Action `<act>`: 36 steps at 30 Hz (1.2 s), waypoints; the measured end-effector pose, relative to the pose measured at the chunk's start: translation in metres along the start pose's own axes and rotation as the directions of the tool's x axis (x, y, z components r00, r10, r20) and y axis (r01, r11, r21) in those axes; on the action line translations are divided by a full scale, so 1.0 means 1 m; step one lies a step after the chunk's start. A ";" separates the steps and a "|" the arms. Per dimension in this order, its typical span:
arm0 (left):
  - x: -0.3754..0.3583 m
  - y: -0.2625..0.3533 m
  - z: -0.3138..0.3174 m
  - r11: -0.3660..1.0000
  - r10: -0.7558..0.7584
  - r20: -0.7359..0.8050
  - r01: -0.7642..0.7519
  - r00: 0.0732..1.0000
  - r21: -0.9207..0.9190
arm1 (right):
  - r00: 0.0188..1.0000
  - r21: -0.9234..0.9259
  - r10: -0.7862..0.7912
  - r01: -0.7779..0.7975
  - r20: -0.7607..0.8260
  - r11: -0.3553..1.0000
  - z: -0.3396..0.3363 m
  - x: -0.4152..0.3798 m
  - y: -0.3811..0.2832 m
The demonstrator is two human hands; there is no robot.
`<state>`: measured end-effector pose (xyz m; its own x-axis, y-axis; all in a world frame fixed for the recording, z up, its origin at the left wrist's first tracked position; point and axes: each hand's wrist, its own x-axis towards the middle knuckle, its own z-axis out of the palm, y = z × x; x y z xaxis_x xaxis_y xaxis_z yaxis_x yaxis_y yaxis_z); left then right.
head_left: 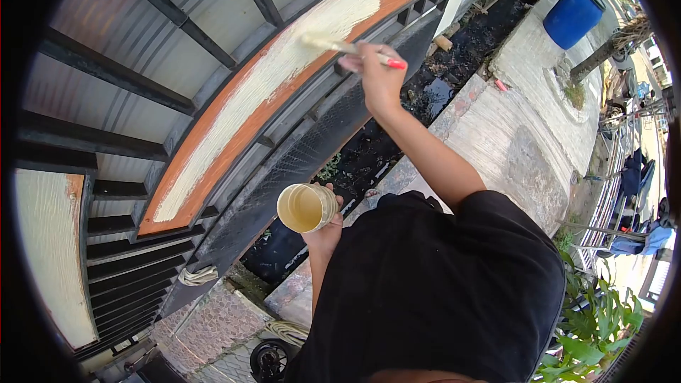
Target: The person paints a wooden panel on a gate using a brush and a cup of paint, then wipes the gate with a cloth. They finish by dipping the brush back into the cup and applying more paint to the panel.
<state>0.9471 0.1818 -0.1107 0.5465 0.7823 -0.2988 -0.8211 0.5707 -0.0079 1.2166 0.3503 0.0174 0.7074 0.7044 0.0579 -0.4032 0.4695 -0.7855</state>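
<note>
My right hand [379, 78] is closed round the handle of a paintbrush [328, 43], whose red end sticks out past my fingers. Pale bristles overlap the upper part of a curved wooden panel [241, 113]. Cream paint runs along the panel's middle in streaky strokes, with orange-brown showing along its borders. Lower down, my left hand [325, 234] grips a round cream-coloured tub [301, 207] from its side, its open mouth facing me. Pale yellowish paint coats the inside. Some fingers of this hand are hidden behind the tub.
Black metal bars [152, 3] frame the panel, and a second cream-painted panel [50, 241] stands at left. A dark drainage ditch [433, 92] runs below the fence, beside a concrete slab [518, 149]. Farther off are a blue barrel [574, 14] and a tree trunk [592, 60].
</note>
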 end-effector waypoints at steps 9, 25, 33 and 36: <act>-0.009 0.000 -0.006 1.000 -0.012 -0.011 0.012 1.000 0.029 | 0.887 0.003 -0.293 0.315 -0.357 0.949 0.007 0.123 -0.002; 0.010 -0.009 -0.002 0.995 -0.080 -0.034 0.082 0.996 0.058 | 0.951 -0.038 0.298 -0.302 -0.088 0.953 -0.073 -0.016 0.002; 0.005 -0.005 -0.004 0.998 -0.049 -0.033 0.051 0.998 0.047 | 0.916 -0.096 0.364 -0.383 -0.168 0.919 -0.103 -0.033 0.004; 0.003 -0.004 -0.010 0.999 -0.054 0.006 0.054 0.998 0.000 | 0.945 -0.173 0.299 -0.319 -0.134 0.932 -0.106 -0.038 0.006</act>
<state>0.9503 0.1797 -0.1210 0.5915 0.7516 -0.2919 -0.7901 0.6124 -0.0240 1.2488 0.2694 -0.0547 0.6255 0.7348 -0.2624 -0.5008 0.1203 -0.8571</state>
